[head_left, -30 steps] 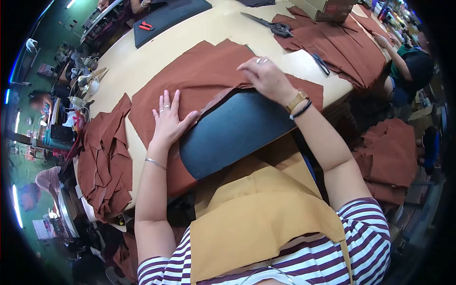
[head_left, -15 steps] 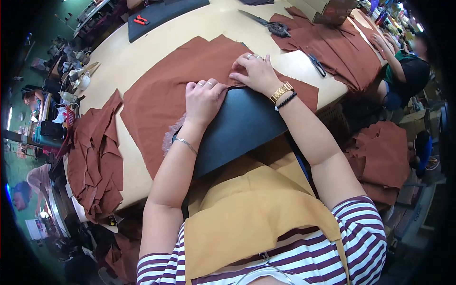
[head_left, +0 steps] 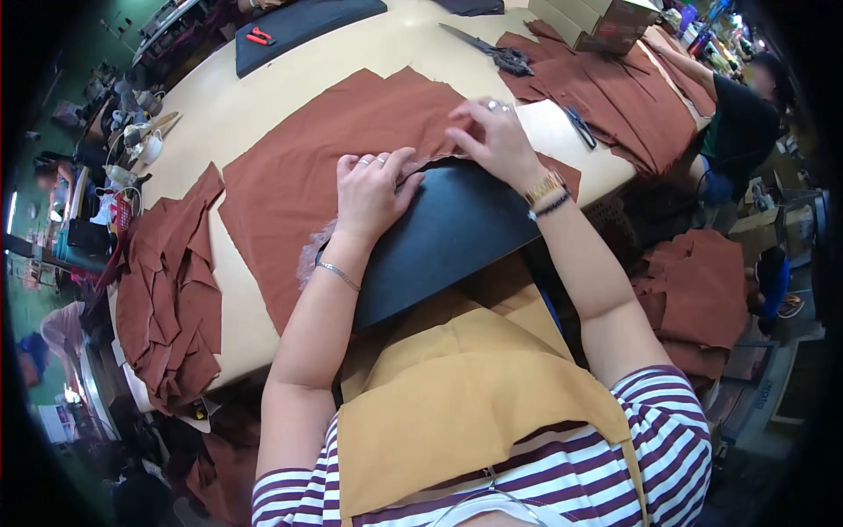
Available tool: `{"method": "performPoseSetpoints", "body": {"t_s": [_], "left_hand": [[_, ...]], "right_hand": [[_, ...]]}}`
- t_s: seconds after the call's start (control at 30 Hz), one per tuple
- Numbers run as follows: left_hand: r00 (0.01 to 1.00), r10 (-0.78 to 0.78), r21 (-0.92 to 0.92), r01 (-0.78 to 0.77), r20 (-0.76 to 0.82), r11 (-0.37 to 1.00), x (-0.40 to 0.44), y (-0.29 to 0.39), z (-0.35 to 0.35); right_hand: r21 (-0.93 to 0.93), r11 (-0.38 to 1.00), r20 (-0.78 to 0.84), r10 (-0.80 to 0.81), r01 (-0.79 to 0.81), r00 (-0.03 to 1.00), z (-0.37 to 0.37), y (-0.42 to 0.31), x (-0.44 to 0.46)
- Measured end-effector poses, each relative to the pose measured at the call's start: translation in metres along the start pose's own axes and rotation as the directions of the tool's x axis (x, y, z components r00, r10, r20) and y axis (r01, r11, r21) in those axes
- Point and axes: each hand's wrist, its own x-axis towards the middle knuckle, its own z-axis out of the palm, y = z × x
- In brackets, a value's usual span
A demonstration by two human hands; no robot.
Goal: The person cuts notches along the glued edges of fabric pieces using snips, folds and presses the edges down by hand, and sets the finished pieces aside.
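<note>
Dark curved-edge panel is the reference; flat at the wearer's side of the surface, its near edge against the mustard apron; rust-brown fabric sheet spreads out beyond the panel and to its left, with a corner showing to its right; crinkled clear film pokes out at the panel's left end, a thin line of similar film along its far edge.

Hands: left hand at the panel's far-left edge, fingers curled, thumb close to index; cannot tell if it pinches the film or fabric; right hand above the panel's far edge, fingers half curled, visible gap between thumb and index, nothing seen in it; chain bracelet on the left wrist, gold watch and dark bead bracelet on the right.

Left of panel: rumpled brown fabric pile; far left of it: dark slab with a red-handled tool on top; far right of it: large shears, smaller scissors, fabric stack with a cardboard box on it; right of it, below surface level: another brown fabric heap; co-worker well off to its right, arm stretched toward the fabric stack.
</note>
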Motion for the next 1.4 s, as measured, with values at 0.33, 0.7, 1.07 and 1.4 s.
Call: {"method": "performPoseSetpoints", "body": {"t_s": [0.33,0.7,1.07,1.4], "left_hand": [[0.944,-0.099,-0.08,0.131,0.315,0.988,0.057,-0.015,0.052],[0.89,-0.168,0.057,0.159,0.424,0.986,0.058,-0.022,0.062],[0.886,-0.179,0.045,0.178,0.428,0.983,0.059,-0.022,0.064],[0.89,-0.185,0.062,0.175,0.416,0.983,0.058,-0.022,0.066]], "right_hand": [[-0.205,0.957,0.045,-0.203,0.208,0.978,0.015,-0.007,-0.032],[-0.237,0.933,0.173,-0.233,0.27,0.957,0.008,-0.006,-0.038],[-0.354,0.895,0.117,-0.247,0.272,0.962,0.03,-0.009,-0.027],[-0.338,0.906,0.144,-0.217,0.254,0.966,0.031,-0.012,-0.031]]}}
